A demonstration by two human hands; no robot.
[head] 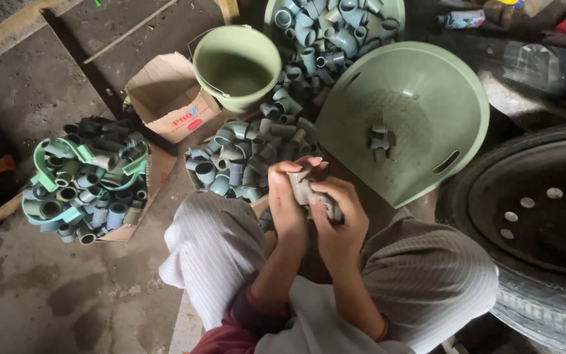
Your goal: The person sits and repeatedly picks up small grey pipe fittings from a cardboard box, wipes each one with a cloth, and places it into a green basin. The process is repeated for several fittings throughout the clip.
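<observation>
Fittings of grey plastic pipe (pixel 310 190), small elbow pieces, sit between both hands above the person's knees, just in front of a heap of the same parts. The left hand (pixel 287 200) has its grip closed round one side of the pieces, fingers curled over the top; the right hand (pixel 339 216) has its grip closed on the other side, fingers wrapped across them, so the two hands touch. Just beyond lies the heap of grey-green fittings (pixel 247 160) on the floor. To the right of it a large green basin (pixel 420 111) tilts on its side with a few fittings (pixel 379 139) inside. A green bucket (pixel 237 65) stands behind the heap, beside an open cardboard box (pixel 168 98). Farther back another green tub (pixel 335 26) is full of fittings. At far left a broken green basket (pixel 86 180) holds more. A tyre on its wheel (pixel 532 223) lies at right.
</observation>
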